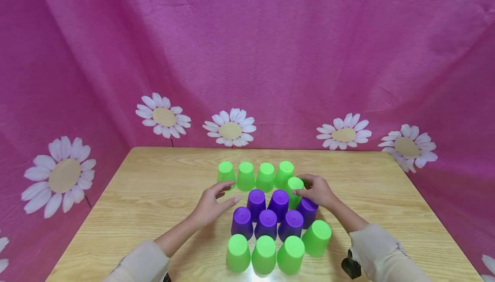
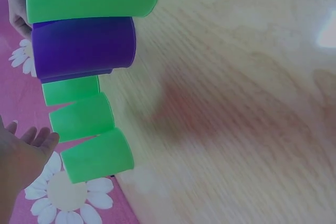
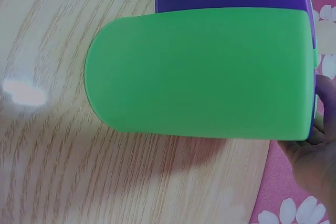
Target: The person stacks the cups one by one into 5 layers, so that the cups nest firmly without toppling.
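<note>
Upside-down plastic cups stand in rows on the table. My right hand point(image 1: 319, 191) holds a green cup point(image 1: 295, 184) at the right end of the cups, thumb on its near side and fingers behind. A purple cup point(image 1: 307, 213) stands just below that hand. My left hand point(image 1: 210, 204) is held with fingers extended, left of a purple cup point(image 1: 256, 202) and close to the leftmost green cup point(image 1: 226, 172) of the back row. In the left wrist view, the left hand point(image 2: 23, 156) shows spread fingers. A green cup point(image 3: 205, 74) partly hides the right hand point(image 3: 312, 156) in the right wrist view.
More purple cups point(image 1: 266, 225) fill the middle, with a row of green cups point(image 1: 264, 256) nearest me. One green cup point(image 1: 317, 239) stands at the front right. The wooden table point(image 1: 154, 187) meets a pink cloth point(image 1: 247, 58) with daisies at the back and sides.
</note>
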`<state>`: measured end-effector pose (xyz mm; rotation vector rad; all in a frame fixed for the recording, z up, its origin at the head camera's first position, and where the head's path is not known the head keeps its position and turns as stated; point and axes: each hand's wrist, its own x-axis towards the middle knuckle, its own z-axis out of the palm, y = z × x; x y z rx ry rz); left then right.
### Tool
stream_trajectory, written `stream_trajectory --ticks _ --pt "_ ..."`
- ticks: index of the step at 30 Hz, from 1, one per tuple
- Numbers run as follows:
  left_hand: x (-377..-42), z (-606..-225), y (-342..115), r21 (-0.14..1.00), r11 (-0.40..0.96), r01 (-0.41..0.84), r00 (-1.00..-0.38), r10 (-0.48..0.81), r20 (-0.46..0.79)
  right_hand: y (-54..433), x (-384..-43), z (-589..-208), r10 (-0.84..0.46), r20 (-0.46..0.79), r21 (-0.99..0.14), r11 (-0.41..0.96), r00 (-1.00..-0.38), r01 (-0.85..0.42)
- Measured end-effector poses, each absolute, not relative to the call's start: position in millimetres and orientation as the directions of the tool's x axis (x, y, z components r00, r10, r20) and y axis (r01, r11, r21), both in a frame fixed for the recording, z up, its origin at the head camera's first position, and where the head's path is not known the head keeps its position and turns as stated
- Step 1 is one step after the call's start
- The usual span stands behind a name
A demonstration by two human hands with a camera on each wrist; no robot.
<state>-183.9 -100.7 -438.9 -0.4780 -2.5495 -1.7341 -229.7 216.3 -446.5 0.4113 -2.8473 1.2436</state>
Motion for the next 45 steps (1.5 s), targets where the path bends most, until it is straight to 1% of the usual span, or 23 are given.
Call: stream_trajectory --ticks 8,19,23,29,37,45 --pt "-168 -441 -108 0.902 0.331 0.277 -0.95 0.235 0.205 220 -227 -441 -0.222 0.126 -0.716 0.654 -0.967 -0.244" --pt "-148 -445 -120 0.902 0.342 0.263 -0.947 0.272 0.173 229 -230 -437 -0.195 0.161 -0.702 0.666 -0.968 -0.251" --pt "-140 -446 -122 0.913 0.334 0.236 -0.953 0.264 0.15 231 -233 -436 -0.159 0.153 -0.703 0.676 -0.975 -0.22" --pt "-129 -449 -120 0.947 0.268 0.178 -0.962 0.249 0.111 236 -237 -436 -0.096 0.11 -0.719 0.68 -0.989 -0.146" --pt "-118 -456 -118 0.935 0.281 0.217 -0.952 0.271 0.14 242 -246 -435 -0.054 0.142 -0.703 0.698 -0.988 -0.14" --pt "-110 -466 -120 0.93 0.246 0.272 -0.945 0.251 0.21 240 -251 -436 -0.04 0.121 -0.699 0.706 -0.992 -0.114"
